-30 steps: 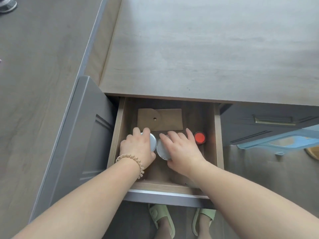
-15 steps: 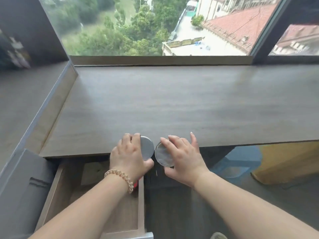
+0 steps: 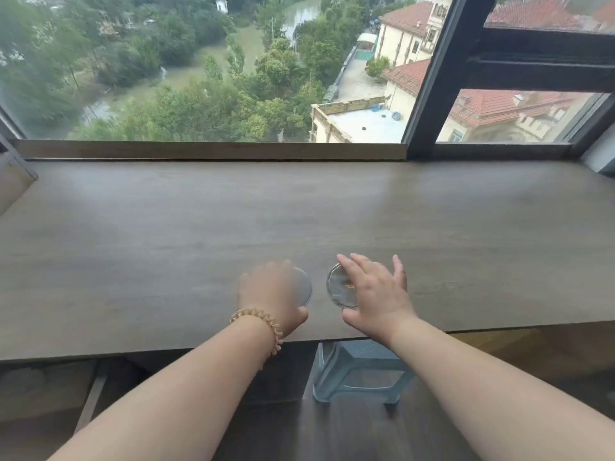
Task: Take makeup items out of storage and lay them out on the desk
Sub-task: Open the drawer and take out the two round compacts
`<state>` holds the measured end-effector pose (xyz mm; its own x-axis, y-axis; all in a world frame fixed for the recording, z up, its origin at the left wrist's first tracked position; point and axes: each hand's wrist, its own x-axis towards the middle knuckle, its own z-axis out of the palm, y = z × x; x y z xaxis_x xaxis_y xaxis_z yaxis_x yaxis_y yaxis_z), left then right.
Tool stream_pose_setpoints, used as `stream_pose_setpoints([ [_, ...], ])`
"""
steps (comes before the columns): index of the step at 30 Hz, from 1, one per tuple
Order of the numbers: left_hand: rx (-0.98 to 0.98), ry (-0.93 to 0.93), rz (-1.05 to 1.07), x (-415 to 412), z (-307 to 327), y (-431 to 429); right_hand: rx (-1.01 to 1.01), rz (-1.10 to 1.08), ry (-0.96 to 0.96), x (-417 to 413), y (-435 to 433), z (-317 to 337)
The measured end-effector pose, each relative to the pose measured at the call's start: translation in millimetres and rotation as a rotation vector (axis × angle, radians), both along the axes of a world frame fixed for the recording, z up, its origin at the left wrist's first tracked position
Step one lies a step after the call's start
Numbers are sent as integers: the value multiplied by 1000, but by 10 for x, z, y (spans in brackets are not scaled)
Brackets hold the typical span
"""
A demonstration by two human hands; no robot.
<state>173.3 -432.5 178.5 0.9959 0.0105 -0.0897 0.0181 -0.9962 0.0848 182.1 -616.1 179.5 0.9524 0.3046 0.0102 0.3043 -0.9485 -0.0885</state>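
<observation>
Two round silver makeup compacts are over the near part of the wooden desk (image 3: 299, 211). My left hand (image 3: 271, 294), with a coiled band on the wrist, grips the left compact (image 3: 304, 287), which is blurred. My right hand (image 3: 376, 294) holds the right compact (image 3: 339, 287), fingers spread over its top and thumb under its near edge; small orange lettering shows on the lid. Whether the compacts touch the desk surface I cannot tell. The drawer is out of view.
A large window (image 3: 233, 78) with a dark frame (image 3: 432, 78) runs along the desk's far edge behind a wooden sill (image 3: 213, 151). A blue plastic stool (image 3: 359, 371) stands under the desk's front edge, below my right hand.
Both hands lifted the two compacts out of the drawer and carried them forward over the desk. The view rose from the drawer to the desk and window.
</observation>
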Motion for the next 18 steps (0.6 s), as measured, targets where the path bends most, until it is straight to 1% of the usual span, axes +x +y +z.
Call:
stream_pose_setpoints([
  [3,15,-3,-32,267,-76,-256,-22,-24,30,279,-215,-112],
  [5,29,-20,-50,431,-151,-370,-79,-30,50,422,-299,-194],
  [7,34,-8,-79,559,-245,-477,-137,-45,83,509,-381,-285],
  [11,24,21,-126,827,-395,-700,-186,-62,135,763,-597,-404],
  [18,-38,37,-122,1041,-587,-969,-130,-3,198,1037,-884,-575],
])
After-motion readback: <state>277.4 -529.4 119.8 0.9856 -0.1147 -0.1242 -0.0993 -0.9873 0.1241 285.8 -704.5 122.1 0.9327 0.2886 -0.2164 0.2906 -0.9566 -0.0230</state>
